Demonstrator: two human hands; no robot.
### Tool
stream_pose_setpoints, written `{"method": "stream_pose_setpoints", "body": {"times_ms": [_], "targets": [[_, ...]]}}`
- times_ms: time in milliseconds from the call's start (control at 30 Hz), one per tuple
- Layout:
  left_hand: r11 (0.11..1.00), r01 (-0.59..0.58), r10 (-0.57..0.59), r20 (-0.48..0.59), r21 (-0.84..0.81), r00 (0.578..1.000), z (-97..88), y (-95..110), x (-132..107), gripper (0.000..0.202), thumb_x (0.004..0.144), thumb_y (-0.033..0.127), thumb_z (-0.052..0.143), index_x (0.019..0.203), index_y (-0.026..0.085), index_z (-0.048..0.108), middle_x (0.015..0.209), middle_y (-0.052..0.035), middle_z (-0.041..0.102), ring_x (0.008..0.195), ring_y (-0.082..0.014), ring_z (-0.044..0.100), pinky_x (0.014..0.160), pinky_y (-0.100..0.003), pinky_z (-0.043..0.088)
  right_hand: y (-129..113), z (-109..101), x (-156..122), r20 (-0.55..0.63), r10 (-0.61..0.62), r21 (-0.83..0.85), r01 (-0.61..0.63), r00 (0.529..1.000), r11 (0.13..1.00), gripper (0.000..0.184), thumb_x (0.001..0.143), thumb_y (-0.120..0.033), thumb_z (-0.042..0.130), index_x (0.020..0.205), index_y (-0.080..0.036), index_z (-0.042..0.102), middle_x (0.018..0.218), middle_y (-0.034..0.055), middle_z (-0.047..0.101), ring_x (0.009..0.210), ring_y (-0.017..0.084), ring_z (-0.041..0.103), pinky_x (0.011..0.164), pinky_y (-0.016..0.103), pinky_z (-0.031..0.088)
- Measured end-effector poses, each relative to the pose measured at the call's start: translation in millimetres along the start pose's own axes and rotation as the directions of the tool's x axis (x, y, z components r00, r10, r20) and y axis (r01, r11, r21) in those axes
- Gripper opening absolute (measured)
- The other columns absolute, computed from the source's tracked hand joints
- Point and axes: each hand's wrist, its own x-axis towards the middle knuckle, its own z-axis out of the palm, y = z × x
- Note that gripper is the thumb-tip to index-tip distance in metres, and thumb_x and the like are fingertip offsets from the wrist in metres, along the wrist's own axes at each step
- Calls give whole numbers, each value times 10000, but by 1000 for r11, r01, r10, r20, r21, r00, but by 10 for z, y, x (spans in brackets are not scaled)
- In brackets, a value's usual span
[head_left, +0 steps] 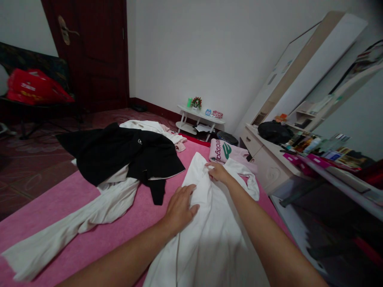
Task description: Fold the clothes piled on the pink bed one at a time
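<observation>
A white long-sleeved garment (215, 231) lies spread on the pink bed cover (167, 159) in front of me, one sleeve bent out at its right. On its left edge rests my left hand (181, 207), thumb and fingers apart, holding nothing. Farther up, my right hand (218, 172) pinches the white cloth near the top. Just beyond it sits a folded pink garment (220, 150) with dark lettering and a green print. To the left lie a black garment (119, 151) with a small white emblem and a long white sleeve (83, 219).
A white dresser (263, 159) with bottles and a black bag (275, 131) stands along the right side. By the far wall is a small white table (197, 114) with a plant. A red bag (36, 87) sits on a chair at left, near a dark door (98, 52).
</observation>
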Motion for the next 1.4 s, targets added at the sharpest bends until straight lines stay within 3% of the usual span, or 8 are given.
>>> {"method": "stream_pose_setpoints", "body": {"times_ms": [167,367,533,733,933,1067,1200,1400], "targets": [[997,32,-32,-4,-64,999,-2,-32,8,472,783,204,590,1251,191,530,1033,-79,648,980,-246,570,858,-357,438,6,22,-68,81,29,-104,-20,996,994,204,628,-41,488,719,-155,630,376,-71,512,280,76,413,350,156,284],[976,-38,32,-30,-216,999,0,-41,29,337,821,142,494,1083,245,680,998,-23,681,925,-187,611,845,-289,430,-132,-73,23,-177,-73,-243,29,982,970,140,734,-167,462,757,-164,600,543,-29,589,437,100,522,461,189,376],[982,-2,-5,-39,-190,999,-5,-11,17,354,771,93,473,921,248,753,739,-9,614,687,-147,579,637,-244,403,-363,186,22,-289,-204,-427,64,935,902,158,745,-202,510,845,-195,633,762,33,659,778,191,613,674,262,418],[986,26,-34,-44,-167,998,-5,-2,10,309,755,113,498,867,247,754,757,-2,642,646,-137,565,622,-243,406,-395,684,-24,-208,-292,-572,125,934,810,272,833,-151,462,1044,-183,631,1072,106,618,1029,228,544,864,311,406],[973,25,-40,-63,-230,997,0,-73,43,266,741,112,529,862,212,744,863,-11,719,791,-164,642,760,-259,469,-319,742,-89,-62,-290,-617,192,955,763,428,932,-290,411,1327,-149,493,1319,138,507,1213,259,424,1010,369,352],[960,14,-33,-66,-279,997,-33,-136,72,262,728,89,533,858,183,740,897,-20,742,834,-171,665,820,-270,485,-224,692,-470,108,-303,-601,305,947,739,507,961,-355,377,1433,-172,374,1509,88,338,1382,232,257,1117,383,234],[952,11,-26,-44,-307,999,-63,-159,71,266,747,92,530,895,168,738,900,-27,744,835,-172,670,829,-277,494,-95,594,-1046,227,-329,-477,399,917,783,512,970,-354,328,1464,-219,314,1560,56,219,1446,236,122,1134,512,191],[948,22,-32,-25,-317,999,-52,-189,52,253,762,119,528,905,154,734,907,-36,741,827,-166,668,781,-253,496,-199,520,-2027,175,-477,-372,507,861,778,466,871,-140,417,1331,-140,495,1457,144,411,1357,224,351,1118,457,284]]}}
